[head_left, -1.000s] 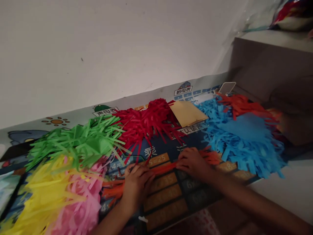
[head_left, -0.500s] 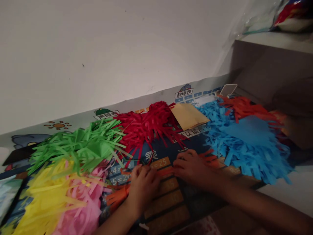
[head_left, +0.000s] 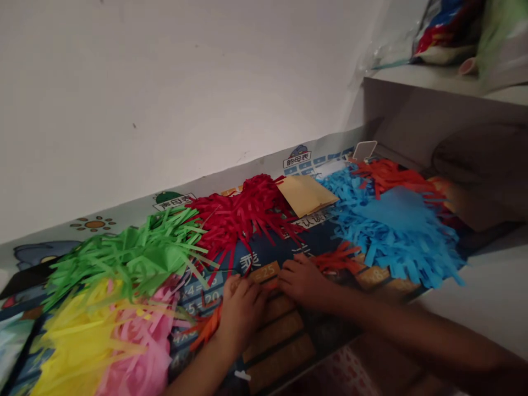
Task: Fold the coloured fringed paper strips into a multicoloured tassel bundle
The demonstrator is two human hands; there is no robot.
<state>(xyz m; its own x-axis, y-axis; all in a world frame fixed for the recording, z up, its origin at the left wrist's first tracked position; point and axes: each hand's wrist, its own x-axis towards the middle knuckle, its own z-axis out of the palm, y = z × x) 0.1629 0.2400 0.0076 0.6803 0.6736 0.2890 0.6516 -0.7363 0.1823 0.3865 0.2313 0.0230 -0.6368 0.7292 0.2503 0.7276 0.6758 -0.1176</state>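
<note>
My left hand [head_left: 244,308] and my right hand [head_left: 304,281] are close together over the printed mat. Both are closed on a strip of orange tissue-paper fringe [head_left: 338,259]. Its cut ends spread out left of my left hand and beyond my right hand. Between my hands a narrow orange middle part shows, apparently gathered or twisted; my fingers hide most of it. Behind my hands lies a dark red paper fringe [head_left: 247,212].
Green [head_left: 136,253], yellow [head_left: 78,335] and pink [head_left: 142,352] fringes lie at left. At right are blue fringes [head_left: 400,231] and a red-orange fringe [head_left: 396,179]. Folded tan paper [head_left: 307,193] sits at the back. A wall [head_left: 165,110] and a shelf [head_left: 437,85] border the table.
The camera view has turned slightly right, so things at right appear further left. Both hands keep their grip on the orange fringe, with only a slight shift.
</note>
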